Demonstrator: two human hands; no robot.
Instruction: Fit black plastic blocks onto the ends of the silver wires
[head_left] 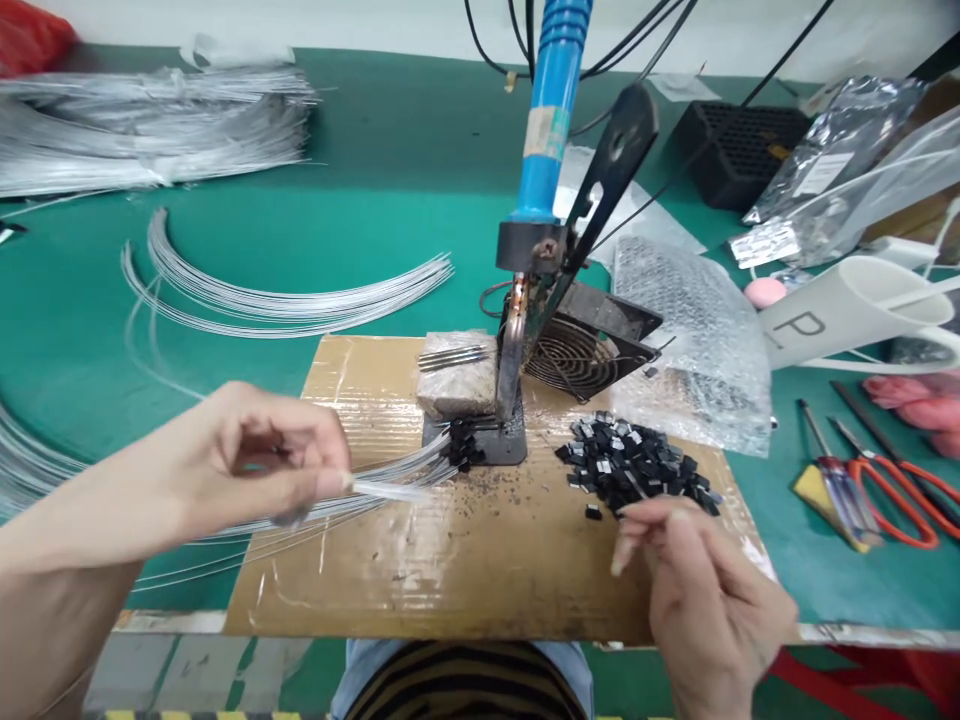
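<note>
My left hand (255, 465) is closed in a pinch on a bundle of thin silver wires (397, 480). Their tips carry small black pieces (463, 447) lying by the base of a blue-handled soldering iron (551, 110) on its stand. My right hand (694, 580) hovers at the near edge of a pile of small black parts (634, 470), fingers curled and pinched together; whether it holds a part I cannot make out. Everything sits on a brown cardboard sheet (450, 560).
Loose curved wires (285, 300) and a large wire bundle (150, 130) lie on the green table at left. A small fan (581, 350), bubble wrap (690, 340), red-handled scissors (896, 485), a screwdriver (832, 470) and foil bags (832, 170) are at right.
</note>
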